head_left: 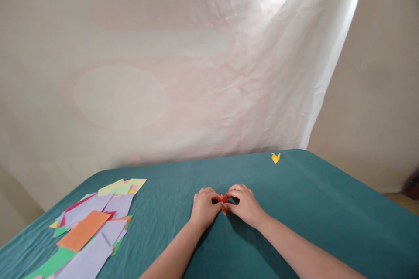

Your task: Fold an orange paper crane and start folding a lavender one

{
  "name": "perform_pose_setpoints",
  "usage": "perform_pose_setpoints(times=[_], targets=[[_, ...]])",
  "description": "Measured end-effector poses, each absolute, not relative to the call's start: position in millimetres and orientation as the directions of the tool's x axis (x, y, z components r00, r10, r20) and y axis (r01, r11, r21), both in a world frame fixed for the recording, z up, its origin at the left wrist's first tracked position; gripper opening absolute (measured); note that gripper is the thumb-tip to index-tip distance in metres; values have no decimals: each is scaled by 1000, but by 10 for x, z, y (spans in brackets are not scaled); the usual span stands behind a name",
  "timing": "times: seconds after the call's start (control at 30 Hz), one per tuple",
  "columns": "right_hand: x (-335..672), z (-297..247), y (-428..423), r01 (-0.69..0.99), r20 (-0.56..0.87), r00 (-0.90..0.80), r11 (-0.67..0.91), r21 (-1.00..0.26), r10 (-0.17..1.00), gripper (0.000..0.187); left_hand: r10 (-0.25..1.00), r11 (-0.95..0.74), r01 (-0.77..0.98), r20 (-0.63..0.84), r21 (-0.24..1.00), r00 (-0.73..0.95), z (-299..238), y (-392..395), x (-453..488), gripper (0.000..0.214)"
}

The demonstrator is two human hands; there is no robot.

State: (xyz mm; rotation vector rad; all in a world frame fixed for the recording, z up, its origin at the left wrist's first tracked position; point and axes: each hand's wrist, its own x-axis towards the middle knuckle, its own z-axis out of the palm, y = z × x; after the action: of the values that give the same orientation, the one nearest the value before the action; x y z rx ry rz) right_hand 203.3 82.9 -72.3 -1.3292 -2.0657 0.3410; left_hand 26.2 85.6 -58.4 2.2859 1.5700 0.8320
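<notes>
Between my two hands, just above the green-covered table, is a small piece of folded orange paper (pixel 224 199). My left hand (pixel 205 207) pinches it from the left with thumb and fingertips. From the right, my right hand (pixel 244 204) grips it in the same way, and the two thumbs nearly meet in front of it. Small pointed bits of the paper show above and below the fingertips. The fingers hide most of it, so its full shape cannot be made out.
A loose pile of coloured paper sheets (pixel 85 229) spreads over the left side of the table (pixel 163 226). Near the far edge, to the right, lies a small folded yellow paper figure (pixel 276 158). A pale cloth (pixel 196 96) hangs behind the table.
</notes>
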Motion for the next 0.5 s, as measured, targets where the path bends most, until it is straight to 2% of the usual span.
perform_pose_setpoints(times=[0.07,0.17,0.43,0.5], targets=[[2019,-726,836,720,386,-265,448,-531,884,7,912,-394,774,315,495,263,-573,860,263,4],[2010,-719,855,719,391,-280,462,-520,877,1,911,-397,775,312,491,269,-578,870,258,5],[2051,-702,852,712,371,-321,480,-512,871,2,911,-399,777,309,487,274,-610,896,225,7],[2049,-704,838,714,367,-316,474,-515,875,11,911,-399,776,308,488,274,-612,896,216,5]])
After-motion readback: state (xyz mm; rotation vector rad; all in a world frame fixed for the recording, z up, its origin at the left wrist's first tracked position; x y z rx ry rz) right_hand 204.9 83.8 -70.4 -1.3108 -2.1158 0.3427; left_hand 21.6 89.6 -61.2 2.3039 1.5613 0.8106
